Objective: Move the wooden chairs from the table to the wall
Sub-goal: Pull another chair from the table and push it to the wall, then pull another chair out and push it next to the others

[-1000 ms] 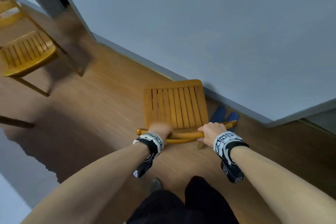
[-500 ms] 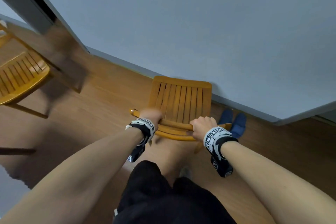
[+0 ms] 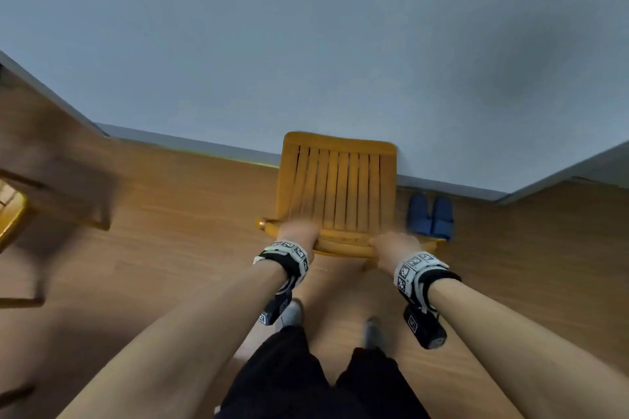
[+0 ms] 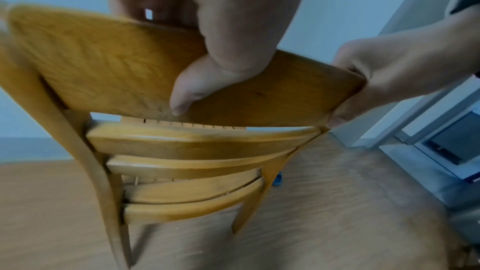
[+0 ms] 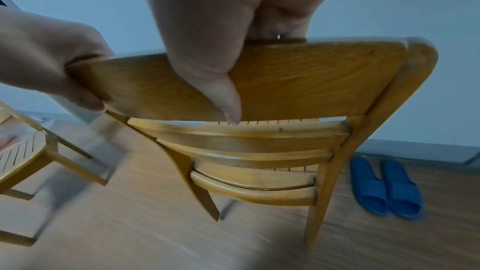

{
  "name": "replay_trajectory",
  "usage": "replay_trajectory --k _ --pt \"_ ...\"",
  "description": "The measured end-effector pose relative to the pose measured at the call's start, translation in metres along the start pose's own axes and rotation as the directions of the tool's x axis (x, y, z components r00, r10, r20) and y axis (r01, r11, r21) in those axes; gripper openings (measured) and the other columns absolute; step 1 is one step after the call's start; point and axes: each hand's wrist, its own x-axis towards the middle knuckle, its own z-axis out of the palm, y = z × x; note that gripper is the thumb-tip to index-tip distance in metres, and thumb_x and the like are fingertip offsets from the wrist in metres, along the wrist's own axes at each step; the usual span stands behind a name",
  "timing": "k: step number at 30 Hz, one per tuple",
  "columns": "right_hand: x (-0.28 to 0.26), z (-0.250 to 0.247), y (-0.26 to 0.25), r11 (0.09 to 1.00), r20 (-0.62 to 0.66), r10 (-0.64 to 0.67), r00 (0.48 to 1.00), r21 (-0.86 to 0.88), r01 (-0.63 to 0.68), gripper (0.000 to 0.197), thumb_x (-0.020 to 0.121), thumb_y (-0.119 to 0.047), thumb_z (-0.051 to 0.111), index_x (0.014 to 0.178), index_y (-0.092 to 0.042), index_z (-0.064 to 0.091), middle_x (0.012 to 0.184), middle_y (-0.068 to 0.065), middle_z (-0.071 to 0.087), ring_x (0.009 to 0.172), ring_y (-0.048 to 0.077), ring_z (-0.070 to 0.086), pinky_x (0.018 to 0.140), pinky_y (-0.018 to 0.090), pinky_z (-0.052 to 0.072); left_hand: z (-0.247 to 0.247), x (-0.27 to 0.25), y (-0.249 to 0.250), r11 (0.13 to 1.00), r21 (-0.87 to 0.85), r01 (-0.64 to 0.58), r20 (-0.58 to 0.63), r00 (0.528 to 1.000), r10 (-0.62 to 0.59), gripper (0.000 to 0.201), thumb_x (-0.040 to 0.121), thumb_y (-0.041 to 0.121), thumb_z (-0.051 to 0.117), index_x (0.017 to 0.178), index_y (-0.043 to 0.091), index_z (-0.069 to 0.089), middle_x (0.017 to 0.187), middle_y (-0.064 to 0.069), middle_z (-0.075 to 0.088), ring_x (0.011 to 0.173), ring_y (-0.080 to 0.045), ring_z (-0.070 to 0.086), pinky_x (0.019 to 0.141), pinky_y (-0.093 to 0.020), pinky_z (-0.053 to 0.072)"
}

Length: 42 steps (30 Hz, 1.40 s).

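Note:
A wooden chair [image 3: 337,190] with a slatted seat stands straight in front of me, its seat front reaching the pale blue wall [image 3: 306,44]. My left hand [image 3: 297,231] grips the left part of the top back rail [image 4: 109,65], thumb behind the rail. My right hand [image 3: 393,247] grips the right part of the same rail [image 5: 311,81]. Each wrist view shows the other hand wrapped round the far end of the rail. The chair's rear legs [image 5: 315,227] reach down to the wooden floor; whether they touch it I cannot tell.
A second wooden chair [image 3: 13,224] stands at the left edge, also seen in the right wrist view [image 5: 23,163]. Blue slippers [image 3: 430,216] lie by the baseboard just right of the held chair. My feet are close behind the chair. A doorway opens at the right [image 4: 441,130].
The chair has gone forward to the wall and turned square to it. Both hands kept their grip on the back rail, and I stepped closer.

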Motion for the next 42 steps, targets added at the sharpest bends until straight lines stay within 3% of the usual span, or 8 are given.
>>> replay_trajectory --k 9,16,20,23,29,32,35,42 --pt "-0.004 0.032 -0.043 0.996 0.032 0.050 0.998 0.070 -0.052 0.025 0.093 -0.020 0.055 0.115 -0.030 0.061 0.108 0.001 0.068 0.100 0.028 0.066 0.073 0.034 0.044 0.034 -0.006 -0.036 0.994 0.035 -0.100 0.081 0.992 0.097 0.028 0.085 0.009 0.060 0.110 0.021 0.063 0.115 -0.004 0.065 0.112 -0.027 0.061 0.087 -0.035 0.045" --pt "-0.021 0.061 -0.058 0.974 0.031 0.089 0.996 0.204 -0.094 0.026 0.093 -0.021 0.058 0.116 -0.029 0.063 0.110 -0.001 0.070 0.100 0.025 0.066 0.081 0.038 0.056 0.067 -0.029 -0.039 0.995 0.047 -0.087 0.050 0.995 0.084 0.044 0.084 0.012 0.060 0.126 0.026 0.060 0.125 0.000 0.063 0.123 -0.024 0.052 0.103 -0.039 0.039" --pt "-0.025 0.034 -0.060 0.959 0.145 0.040 0.989 0.271 -0.079 0.048 0.091 -0.035 0.067 0.136 -0.021 0.056 0.132 0.005 0.062 0.116 0.027 0.061 0.093 0.040 0.053 0.045 -0.051 -0.052 0.999 -0.025 0.020 0.003 1.000 -0.020 0.036 0.081 0.010 0.058 0.116 0.019 0.060 0.122 -0.005 0.062 0.121 -0.028 0.050 0.101 -0.043 0.041" --pt "-0.031 0.004 -0.087 0.969 0.123 -0.068 0.990 0.246 0.036 0.066 0.092 -0.038 0.069 0.150 -0.018 0.044 0.151 0.004 0.049 0.133 0.025 0.051 0.104 0.040 0.047 0.032 -0.081 -0.080 0.988 -0.115 0.105 -0.056 0.992 -0.111 0.041 0.082 0.013 0.057 0.123 0.019 0.056 0.122 -0.005 0.060 0.119 -0.028 0.051 0.100 -0.043 0.041" --pt "-0.023 -0.067 -0.185 0.958 0.019 -0.260 0.965 0.130 0.256 0.051 0.090 -0.038 0.067 0.138 -0.025 0.054 0.137 0.001 0.058 0.118 0.024 0.059 0.096 0.040 0.052 0.011 -0.138 -0.171 0.942 -0.209 0.263 -0.086 0.955 -0.286 0.056 0.082 0.019 0.062 0.137 0.019 0.050 0.131 -0.004 0.058 0.123 -0.026 0.051 0.099 -0.041 0.043" --pt "0.000 -0.101 -0.248 0.948 -0.001 -0.316 0.949 0.040 0.316 0.056 0.091 -0.034 0.063 0.144 -0.022 0.049 0.146 0.004 0.053 0.124 0.025 0.057 0.098 0.040 0.051 0.005 -0.167 -0.236 0.915 -0.235 0.328 -0.106 0.927 -0.359 0.055 0.084 0.021 0.061 0.138 0.019 0.050 0.131 -0.004 0.058 0.121 -0.025 0.053 0.099 -0.041 0.044" --pt "0.029 -0.139 -0.329 0.927 0.010 -0.373 0.928 -0.038 0.373 0.069 0.095 -0.034 0.061 0.157 -0.022 0.034 0.159 0.003 0.040 0.137 0.024 0.048 0.107 0.039 0.046 0.001 -0.198 -0.320 0.874 -0.283 0.395 -0.146 0.883 -0.446 0.054 0.084 0.021 0.061 0.137 0.019 0.051 0.131 -0.004 0.058 0.120 -0.025 0.054 0.097 -0.040 0.045" --pt "0.087 -0.212 -0.564 0.858 0.006 -0.504 0.863 -0.106 0.502 0.068 0.095 -0.033 0.062 0.156 -0.023 0.034 0.156 0.004 0.044 0.130 0.024 0.056 0.102 0.040 0.051 0.031 -0.301 -0.527 0.705 -0.402 0.584 -0.090 0.741 -0.665 0.050 0.087 0.025 0.058 0.137 0.021 0.051 0.132 -0.006 0.057 0.119 -0.028 0.055 0.094 -0.041 0.044"
